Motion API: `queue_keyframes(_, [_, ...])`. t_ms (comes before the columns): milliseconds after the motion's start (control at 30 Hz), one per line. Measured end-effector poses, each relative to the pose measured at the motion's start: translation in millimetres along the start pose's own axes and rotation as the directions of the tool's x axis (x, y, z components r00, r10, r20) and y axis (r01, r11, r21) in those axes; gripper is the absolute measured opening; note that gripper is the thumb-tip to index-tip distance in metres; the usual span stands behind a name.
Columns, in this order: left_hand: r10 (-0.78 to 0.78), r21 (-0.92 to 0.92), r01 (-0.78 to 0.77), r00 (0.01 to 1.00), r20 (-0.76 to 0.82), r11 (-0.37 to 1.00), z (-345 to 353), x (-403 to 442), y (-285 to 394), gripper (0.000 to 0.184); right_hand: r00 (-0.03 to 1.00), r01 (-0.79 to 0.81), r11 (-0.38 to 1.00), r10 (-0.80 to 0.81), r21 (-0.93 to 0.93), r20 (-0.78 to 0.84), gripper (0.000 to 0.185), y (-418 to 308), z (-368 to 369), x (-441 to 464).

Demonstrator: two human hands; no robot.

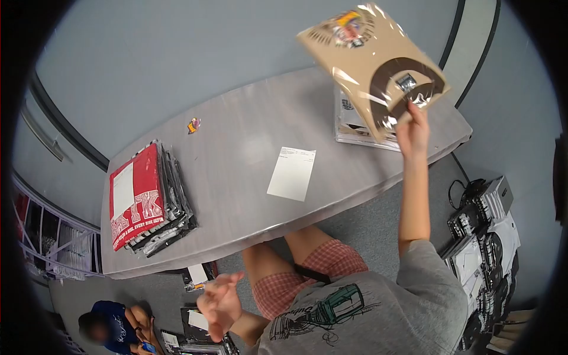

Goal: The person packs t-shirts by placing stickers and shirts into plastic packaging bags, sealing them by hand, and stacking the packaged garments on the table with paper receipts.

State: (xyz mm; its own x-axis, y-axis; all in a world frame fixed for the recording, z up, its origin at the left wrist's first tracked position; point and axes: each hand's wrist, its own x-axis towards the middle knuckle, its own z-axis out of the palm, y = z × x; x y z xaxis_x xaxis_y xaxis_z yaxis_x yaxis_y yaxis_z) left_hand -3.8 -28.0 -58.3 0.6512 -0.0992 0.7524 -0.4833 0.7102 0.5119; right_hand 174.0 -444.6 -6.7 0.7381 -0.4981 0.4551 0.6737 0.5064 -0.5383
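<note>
My right hand [413,130] grips the lower edge of a tan folded garment in a clear plastic bag [361,65]. The bag is raised and tilted above the right end of the table, with a dark curved print and a colourful badge showing. Below it, partly covered, lies a stack of bagged garments [349,131]. Off the table's front edge, my left hand [222,305] is held open with fingers apart, nothing in it. A white printed sheet of paper [293,174] lies flat on the grey table [236,160].
Bagged garments with a red one on top [139,195] are piled at the table's left end. A small colourful sticker [193,125] lies near the back. More bagged stacks [485,254] stand on the floor at right. A person [112,325] sits on the floor at lower left.
</note>
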Motion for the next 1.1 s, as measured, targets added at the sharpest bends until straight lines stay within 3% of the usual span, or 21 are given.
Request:
queue_keyframes(33, [-0.030,0.006,0.030,1.000,0.005,1.000,1,1,-5,0.060,1.000,-0.019,0.996,0.019,0.089,0.003,0.040,15,-8,11])
queue_keyframes(100, [-0.029,0.007,0.029,0.999,-0.013,1.000,4,0,-13,0.060,0.983,-0.085,0.975,0.115,0.205,-0.141,0.041,40,-24,32])
queue_keyframes(167, [-0.087,0.014,0.086,0.996,0.017,0.996,2,-1,-17,0.059,0.978,-0.091,0.983,0.119,0.161,-0.169,0.042,62,-48,42])
queue_keyframes(267, [-0.110,0.059,0.112,0.993,-0.029,0.992,1,-8,-20,0.059,0.919,-0.123,0.992,0.111,-0.008,-0.378,0.038,79,-48,30])
queue_keyframes(333, [-0.133,0.075,0.137,0.990,-0.049,0.988,-2,-9,-24,0.060,0.924,-0.247,0.968,0.222,-0.040,-0.312,0.030,82,-63,26])
queue_keyframes(433, [-0.189,0.076,0.197,0.977,-0.099,0.977,-3,-11,-29,0.059,0.843,-0.511,0.854,0.475,-0.099,-0.252,0.031,60,-55,16])
queue_keyframes(500, [-0.248,0.164,0.269,0.959,-0.135,0.949,0,-5,-36,0.057,0.832,-0.534,0.832,0.485,-0.153,-0.269,0.027,57,-53,8])
queue_keyframes(567, [-0.263,0.143,0.280,0.957,-0.125,0.949,0,-3,-45,0.056,0.847,-0.501,0.842,0.431,-0.199,-0.312,0.024,58,-54,9])
queue_keyframes(633, [-0.378,0.121,0.389,0.920,-0.107,0.913,3,1,-51,0.056,0.851,-0.490,0.857,0.430,-0.159,-0.302,0.022,59,-53,10])
queue_keyframes(700, [-0.399,0.111,0.413,0.908,-0.127,0.904,10,4,-58,0.053,0.862,-0.499,0.823,0.436,-0.274,-0.259,0.023,61,-49,7])
queue_keyframes(800, [-0.581,0.049,0.593,0.800,-0.150,0.804,9,8,-82,0.045,0.848,-0.521,0.783,0.430,-0.340,-0.308,0.025,67,-53,5])
queue_keyframes(867, [-0.671,0.607,0.608,0.724,-0.161,0.511,-9,17,-110,0.048,0.853,-0.514,0.762,0.406,-0.393,-0.329,0.027,70,-56,5])
queue_keyframes(933, [-0.554,0.910,0.288,0.829,-0.081,0.299,-22,20,-140,0.061,0.853,-0.515,0.744,0.396,-0.425,-0.341,0.027,67,-51,0])
queue_keyframes(967, [-0.554,0.912,0.287,0.828,-0.082,0.294,-21,25,-148,0.061,0.858,-0.507,0.730,0.376,-0.458,-0.350,0.027,64,-47,0])
queue_keyframes(1033, [-0.453,0.997,0.038,0.889,-0.064,-0.067,-18,32,-159,0.069,0.853,-0.516,0.708,0.368,-0.482,-0.371,0.031,60,-51,-5])
queue_keyframes(1100, [-0.461,0.995,0.002,0.886,-0.050,-0.104,-25,25,-171,0.071,0.859,-0.503,0.521,0.385,-0.689,-0.336,0.034,53,-69,-12])
